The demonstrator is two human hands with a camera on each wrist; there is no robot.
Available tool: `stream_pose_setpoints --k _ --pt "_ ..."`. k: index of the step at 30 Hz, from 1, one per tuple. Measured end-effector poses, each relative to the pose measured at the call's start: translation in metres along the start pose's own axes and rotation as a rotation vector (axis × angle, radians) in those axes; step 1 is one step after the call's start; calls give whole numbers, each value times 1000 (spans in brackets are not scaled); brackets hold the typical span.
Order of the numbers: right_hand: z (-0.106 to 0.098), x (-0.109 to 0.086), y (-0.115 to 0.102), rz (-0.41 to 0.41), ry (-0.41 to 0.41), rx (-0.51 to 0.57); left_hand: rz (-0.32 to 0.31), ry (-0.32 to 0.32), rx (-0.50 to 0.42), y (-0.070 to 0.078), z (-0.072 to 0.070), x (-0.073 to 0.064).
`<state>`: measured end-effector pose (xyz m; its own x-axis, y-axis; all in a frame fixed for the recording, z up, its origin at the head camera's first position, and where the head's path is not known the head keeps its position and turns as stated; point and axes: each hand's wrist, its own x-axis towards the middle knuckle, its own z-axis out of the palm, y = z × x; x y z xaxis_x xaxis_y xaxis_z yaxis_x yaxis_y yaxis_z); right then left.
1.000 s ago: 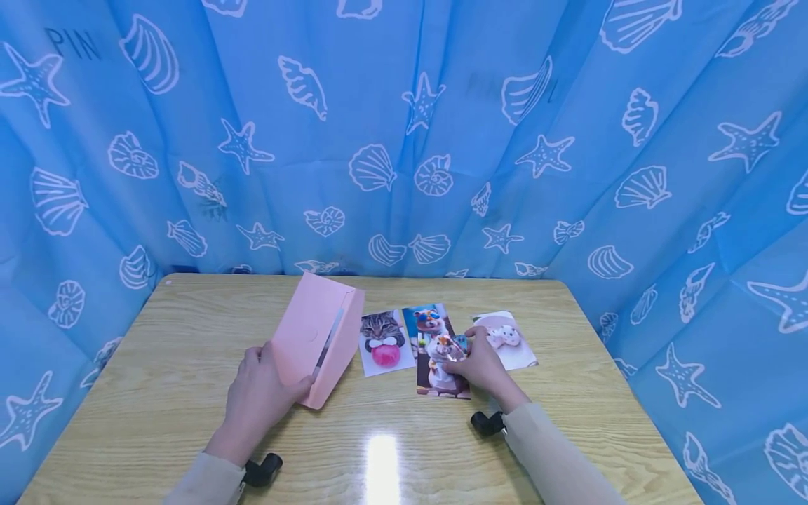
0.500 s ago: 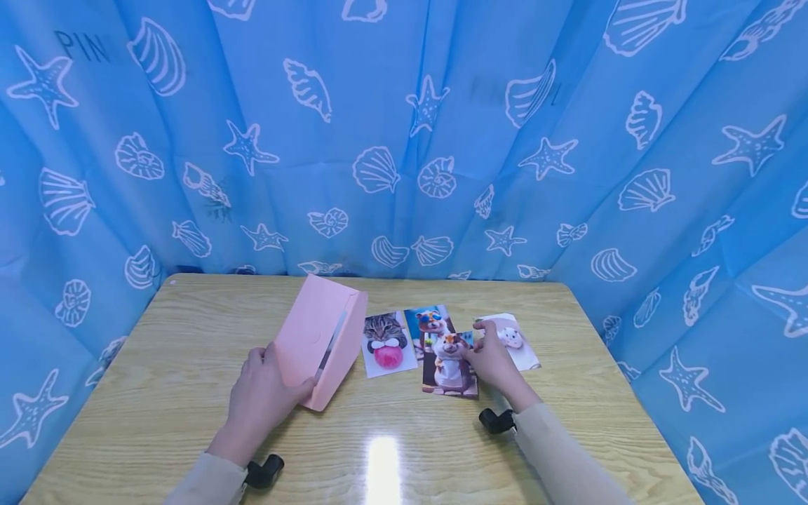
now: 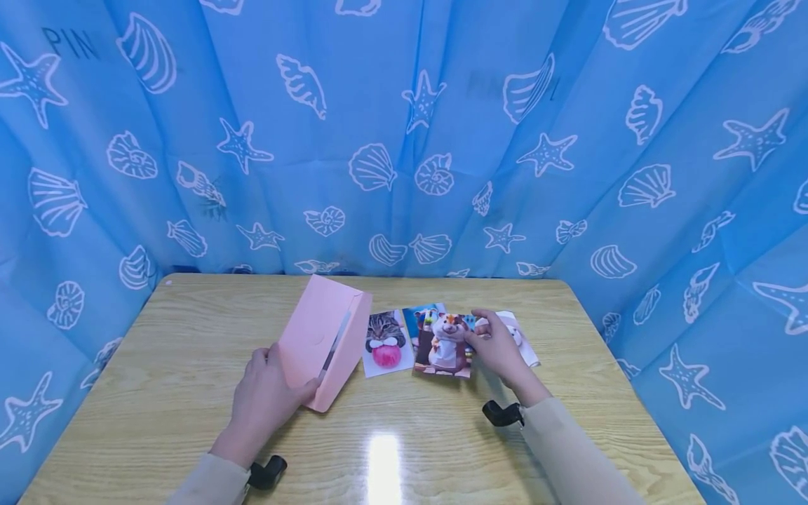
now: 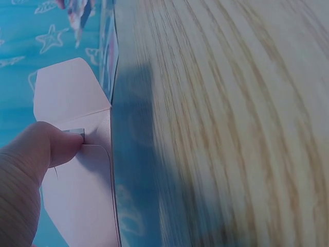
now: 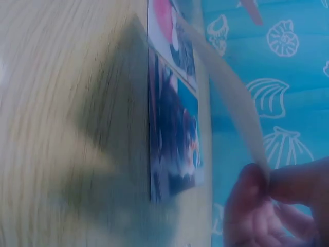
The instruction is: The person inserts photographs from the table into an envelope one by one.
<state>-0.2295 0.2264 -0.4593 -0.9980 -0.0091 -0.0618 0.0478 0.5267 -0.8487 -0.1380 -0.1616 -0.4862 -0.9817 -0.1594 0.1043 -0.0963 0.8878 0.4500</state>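
Note:
My left hand grips a pink envelope, which stands tilted on the table with its flap unfolded. In the left wrist view, the thumb presses at the envelope's mouth, where a small grey edge shows. My right hand pinches a hamster photo by its right edge. Seen nearly edge-on in the right wrist view, this bent photo is raised off the table. Behind it lies another photo, partly covered from view. A cat photo lies to the left, beside the envelope.
A white-bordered photo lies at the right, partly hidden by my right hand. The wooden table ends at a blue shell-patterned curtain. Black wrist cameras, like the one on the right wrist, sit low over the tabletop.
My right hand has taken the hamster photo by its right edge and lifted it off the table, covering more of the photo behind. The left hand and envelope have barely moved.

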Motion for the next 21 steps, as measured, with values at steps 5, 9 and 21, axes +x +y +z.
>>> stream_pose_setpoints --k 5,9,21 --pt "9 -1 -9 -16 51 169 -3 -14 2 2 1 0" --pt "16 -1 -18 -36 85 261 -3 -17 0 4 2 0" --pt "26 -6 -34 -40 122 306 14 -7 6 6 4 -1"
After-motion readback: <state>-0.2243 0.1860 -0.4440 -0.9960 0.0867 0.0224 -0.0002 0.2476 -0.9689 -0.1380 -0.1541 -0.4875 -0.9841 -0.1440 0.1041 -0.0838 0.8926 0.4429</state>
